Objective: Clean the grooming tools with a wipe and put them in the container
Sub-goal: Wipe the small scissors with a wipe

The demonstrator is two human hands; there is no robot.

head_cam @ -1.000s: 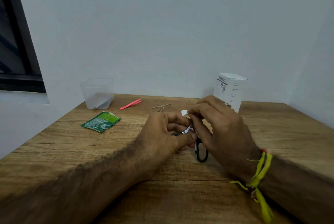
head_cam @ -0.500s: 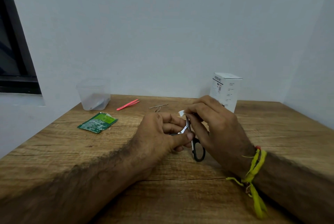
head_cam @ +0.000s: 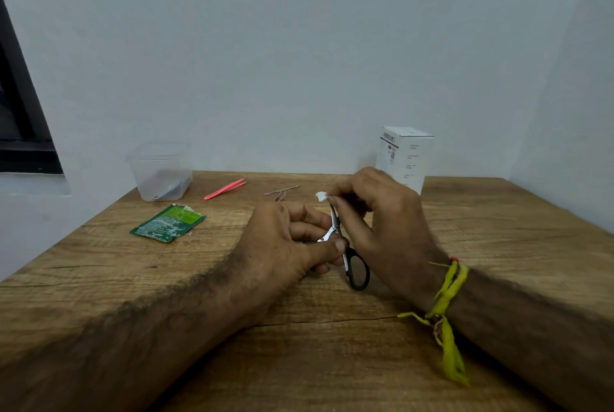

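Observation:
Small scissors [head_cam: 357, 270] with black handle loops and steel blades stand nearly upright above the table's middle. My left hand [head_cam: 285, 245] grips them near the pivot, thumb pressed against the shank. My right hand [head_cam: 382, 222] pinches a small white wipe [head_cam: 321, 196] around the blade tip. Pink tweezers [head_cam: 225, 189] and thin metal tools [head_cam: 281, 192] lie on the table further back. A clear plastic container [head_cam: 161, 172] stands at the back left with something grey inside.
A torn green wipe sachet [head_cam: 167, 224] lies on the wooden table [head_cam: 332, 345] left of my hands. A white carton [head_cam: 403, 159] stands at the back right by the wall. A dark window frame [head_cam: 23, 132] is at the far left.
My right hand has slid the wipe up the blade toward its tip. My left hand keeps the same hold on the scissors.

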